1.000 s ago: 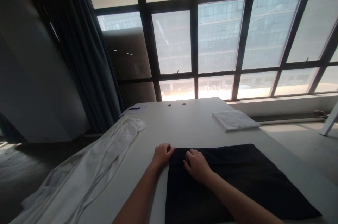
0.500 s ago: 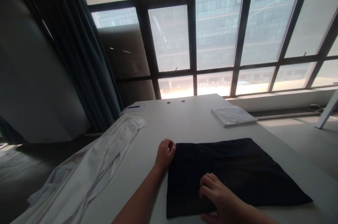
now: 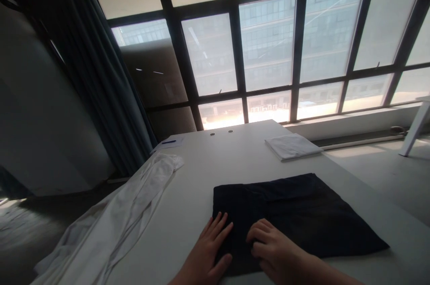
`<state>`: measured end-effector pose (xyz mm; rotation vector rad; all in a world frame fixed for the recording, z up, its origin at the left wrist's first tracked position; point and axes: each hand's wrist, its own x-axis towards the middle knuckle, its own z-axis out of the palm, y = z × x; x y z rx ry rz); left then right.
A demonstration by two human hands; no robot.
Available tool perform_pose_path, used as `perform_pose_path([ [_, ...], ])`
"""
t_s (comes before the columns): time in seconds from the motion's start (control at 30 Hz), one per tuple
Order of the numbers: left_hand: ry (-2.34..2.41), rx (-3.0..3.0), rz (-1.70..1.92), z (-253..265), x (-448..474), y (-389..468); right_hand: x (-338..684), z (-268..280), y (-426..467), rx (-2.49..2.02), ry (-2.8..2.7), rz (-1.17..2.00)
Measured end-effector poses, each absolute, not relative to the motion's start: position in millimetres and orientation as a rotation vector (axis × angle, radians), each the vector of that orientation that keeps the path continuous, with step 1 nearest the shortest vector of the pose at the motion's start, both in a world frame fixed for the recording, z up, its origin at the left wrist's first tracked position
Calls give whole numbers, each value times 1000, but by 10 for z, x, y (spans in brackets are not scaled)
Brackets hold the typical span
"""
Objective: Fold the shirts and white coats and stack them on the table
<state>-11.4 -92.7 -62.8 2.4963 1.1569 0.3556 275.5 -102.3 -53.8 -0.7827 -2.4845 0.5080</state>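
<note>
The left grip [image 3: 208, 249] spreads wide over the left edge of the dark cloth [image 3: 312, 215]; the right grip [image 3: 273, 249] curls above it, whether pinching fabric I cannot tell. The cloth extends beyond both on the bench [image 3: 198, 164], with a folded white cloth [image 3: 293, 146] farther off.

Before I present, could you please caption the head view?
Left hand spread over edge of dark cloth, right hand curled over it.

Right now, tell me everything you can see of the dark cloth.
The dark cloth is plain, navy-black fabric, lying mostly flat on the white table, with faint creases near its far edge. The left hand rests spread across its left edge; the curled right hand is over its near part, contact unclear.
</note>
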Motion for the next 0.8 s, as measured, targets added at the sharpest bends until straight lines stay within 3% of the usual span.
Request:
perform_pose_path([
  [0.53, 1167, 2551, 269, -792, -148, -780, 2744, -525, -1013, -1048, -2411, 497],
  [0.8, 1221, 2537, 213, -792, -137, -773, 2817, -593, -933, -1143, -2493, 667],
])
